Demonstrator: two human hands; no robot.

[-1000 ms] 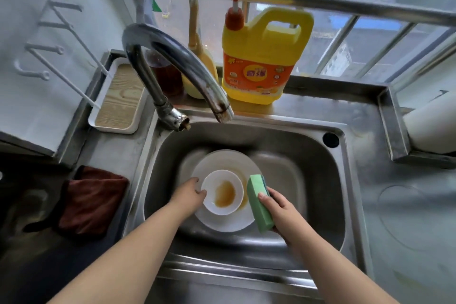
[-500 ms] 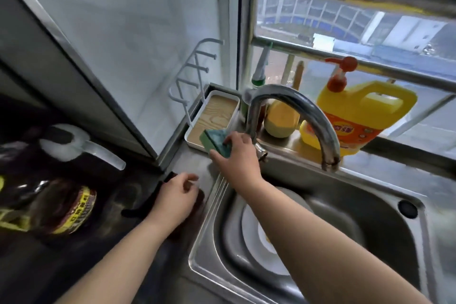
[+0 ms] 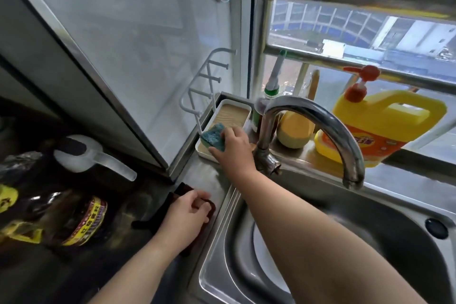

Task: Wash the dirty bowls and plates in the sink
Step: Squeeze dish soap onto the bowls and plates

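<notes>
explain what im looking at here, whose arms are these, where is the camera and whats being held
There is no machine here: the arms belong to a person, and the one picture comes from a wide-angle camera worn on their head, looking forward and down. That is why the lines bend.

The right hand reaches past the curved steel tap and holds a blue-green sponge over the white tray with a wooden insert. The left hand rests with curled fingers on a dark red-brown cloth on the counter.

Below is the stainless steel sink, with a white plate mostly hidden under the right arm. On the window ledge stands a yellow detergent jug with a red pump.
</notes>
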